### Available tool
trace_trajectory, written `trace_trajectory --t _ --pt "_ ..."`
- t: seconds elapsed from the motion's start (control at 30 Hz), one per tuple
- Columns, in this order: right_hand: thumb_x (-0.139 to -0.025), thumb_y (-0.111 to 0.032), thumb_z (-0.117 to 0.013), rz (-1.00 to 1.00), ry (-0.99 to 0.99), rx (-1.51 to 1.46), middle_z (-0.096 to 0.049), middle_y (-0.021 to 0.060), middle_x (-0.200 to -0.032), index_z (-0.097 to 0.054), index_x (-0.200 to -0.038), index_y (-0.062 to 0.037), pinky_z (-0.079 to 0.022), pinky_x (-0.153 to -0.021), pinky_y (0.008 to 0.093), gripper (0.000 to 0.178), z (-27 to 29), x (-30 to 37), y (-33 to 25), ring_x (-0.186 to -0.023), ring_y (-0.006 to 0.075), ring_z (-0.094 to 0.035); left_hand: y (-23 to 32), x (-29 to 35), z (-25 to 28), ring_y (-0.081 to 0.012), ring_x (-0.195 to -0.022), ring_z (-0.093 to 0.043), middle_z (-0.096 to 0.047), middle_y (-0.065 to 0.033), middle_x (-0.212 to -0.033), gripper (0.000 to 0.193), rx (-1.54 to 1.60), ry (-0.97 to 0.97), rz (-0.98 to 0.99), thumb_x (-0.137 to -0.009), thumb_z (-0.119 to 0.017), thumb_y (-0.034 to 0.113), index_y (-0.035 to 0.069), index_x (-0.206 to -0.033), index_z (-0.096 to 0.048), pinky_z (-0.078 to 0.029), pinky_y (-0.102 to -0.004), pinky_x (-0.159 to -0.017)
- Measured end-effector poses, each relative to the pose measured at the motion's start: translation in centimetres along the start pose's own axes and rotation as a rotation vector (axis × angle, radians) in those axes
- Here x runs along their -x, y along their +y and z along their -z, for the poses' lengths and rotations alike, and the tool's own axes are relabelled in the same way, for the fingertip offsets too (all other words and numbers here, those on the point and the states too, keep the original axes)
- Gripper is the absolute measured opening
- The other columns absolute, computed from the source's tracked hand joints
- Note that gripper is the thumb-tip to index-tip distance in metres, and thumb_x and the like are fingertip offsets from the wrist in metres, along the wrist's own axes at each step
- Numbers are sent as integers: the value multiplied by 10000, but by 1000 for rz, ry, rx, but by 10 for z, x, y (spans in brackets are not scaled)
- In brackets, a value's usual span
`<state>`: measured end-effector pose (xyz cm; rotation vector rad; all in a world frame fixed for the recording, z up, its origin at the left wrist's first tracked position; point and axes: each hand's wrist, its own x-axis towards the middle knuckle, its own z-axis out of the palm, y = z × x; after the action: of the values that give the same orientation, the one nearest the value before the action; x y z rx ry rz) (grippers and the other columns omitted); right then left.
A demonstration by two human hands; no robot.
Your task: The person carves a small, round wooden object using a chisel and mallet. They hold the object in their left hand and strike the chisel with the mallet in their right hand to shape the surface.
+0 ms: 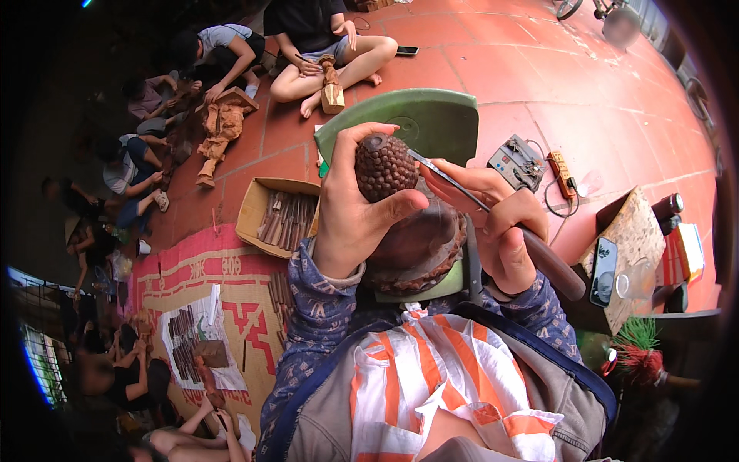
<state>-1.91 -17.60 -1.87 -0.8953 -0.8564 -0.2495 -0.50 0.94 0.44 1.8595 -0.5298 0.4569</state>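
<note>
In front of me stands a dark brown wooden carving [412,250], whose upper end is a round knob covered in small raised bumps [385,165]. My left hand [342,204] is closed around this knob, thumb across its near side. A carving chisel [550,266] with a dark wooden handle lies in the grip of my right hand [504,223]. Its metal blade slants up to the left, the tip at the right side of the bumpy knob. A green plastic chair [454,115] is under and behind the carving. My hands hide part of it.
A cardboard box [250,212] of chisels sits at left, beside a mat [254,273] with more tools on a white sheet. To the right are a grey electrical box [517,163], an orange power strip [562,173] and a phone [604,269]. Several people work on carvings at left.
</note>
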Motion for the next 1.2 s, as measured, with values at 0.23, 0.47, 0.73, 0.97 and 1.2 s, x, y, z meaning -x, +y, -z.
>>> trace_trajectory --t 0.23,0.47,0.73,0.97,1.2 --pt "-948 -272 -527 -69 -84 62 -557 352 -1205 -527 -807 -18 -319 -1060 525 291 4 -2 1 -1212 426 -507 16 -1 -4 -176 -925 -663 -680 -102 -931 730 235 -18 67 -715 -795 399 16 -1206 -415 -512 -282 -825" --pt "-953 -255 -520 -122 -41 38 -570 341 -1192 -514 -785 -17 -321 -1065 518 291 5 -3 0 -1218 408 -512 16 -2 -5 -172 -910 -668 -685 -110 -917 656 198 -10 51 -760 -788 345 16 -1198 -427 -520 -282 -810" --pt "-954 -251 -524 -185 -1 -20 -573 333 -1197 -508 -782 -26 -334 -1058 500 284 4 -3 0 -1220 393 -512 16 -1 -6 -159 -878 -669 -691 -110 -910 617 120 19 38 -782 -781 328 19 -1190 -437 -521 -277 -791" --pt "-987 -280 -468 -207 -136 5 -480 385 -1260 -447 -853 -45 -255 -1090 595 271 12 -5 -3 -1312 492 -360 17 -2 -6 -167 -879 -674 -696 -124 -922 630 100 27 47 -780 -774 365 21 -1188 -438 -525 -284 -788" --pt "-932 -239 -552 -200 35 15 -586 325 -1184 -511 -765 -13 -329 -1058 492 284 -1 -5 -8 -1203 386 -528 16 -1 -7 -171 -874 -677 -698 -131 -920 650 81 38 41 -771 -767 402 21 -1182 -438 -528 -285 -780"
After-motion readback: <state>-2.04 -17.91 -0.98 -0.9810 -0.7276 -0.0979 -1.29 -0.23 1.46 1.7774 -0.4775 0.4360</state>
